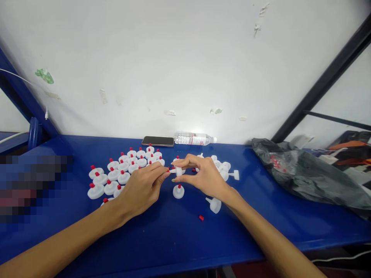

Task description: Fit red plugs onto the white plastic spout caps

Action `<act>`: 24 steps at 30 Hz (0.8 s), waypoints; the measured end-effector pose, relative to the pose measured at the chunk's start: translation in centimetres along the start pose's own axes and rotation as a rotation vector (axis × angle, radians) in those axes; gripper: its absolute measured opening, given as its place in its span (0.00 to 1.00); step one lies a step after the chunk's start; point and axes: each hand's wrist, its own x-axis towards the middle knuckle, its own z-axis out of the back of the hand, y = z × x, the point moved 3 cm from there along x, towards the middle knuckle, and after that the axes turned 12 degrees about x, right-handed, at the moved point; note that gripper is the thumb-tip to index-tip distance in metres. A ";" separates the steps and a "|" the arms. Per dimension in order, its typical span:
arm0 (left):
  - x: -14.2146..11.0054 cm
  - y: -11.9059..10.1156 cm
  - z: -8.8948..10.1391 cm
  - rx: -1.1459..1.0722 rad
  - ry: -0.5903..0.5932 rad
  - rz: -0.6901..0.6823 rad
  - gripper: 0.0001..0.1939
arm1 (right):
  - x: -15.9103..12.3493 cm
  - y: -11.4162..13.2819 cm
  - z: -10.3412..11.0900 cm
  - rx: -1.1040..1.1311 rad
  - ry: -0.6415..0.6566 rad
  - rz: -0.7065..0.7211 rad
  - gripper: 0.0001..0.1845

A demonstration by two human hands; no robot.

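My right hand (203, 173) pinches a white nozzle cap (179, 171) by its round base, its spout pointing left. At the spout's tip, my left hand (146, 185) holds a small red tip cap (168, 170) between thumb and fingertips. Just below, a white nozzle cap with a red tip (178, 191) stands upright. A bare white nozzle cap (215, 205) lies tilted beneath my right wrist, and a loose red tip cap (201, 218) lies nearer the front edge. Several red-tipped nozzle caps (124, 166) stand grouped left of my left hand.
Several bare white nozzle caps (224, 170) are piled beyond my right hand. A phone (158, 141) and a plastic bottle (194, 138) lie along the wall. On the right, a dark plastic bag (313, 177) carries a clear bag of red caps (282, 161).
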 end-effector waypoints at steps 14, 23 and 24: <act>-0.6 -0.4 -0.2 -0.001 -0.068 -0.019 0.13 | -0.2 0.5 -0.2 -0.015 0.032 0.025 0.11; -0.8 -0.6 0.1 0.083 -0.091 -0.038 0.12 | -0.1 0.3 -0.6 0.048 0.018 -0.005 0.12; -0.8 -0.6 0.1 0.101 -0.091 -0.047 0.12 | -0.1 0.3 -0.6 0.069 0.021 -0.018 0.12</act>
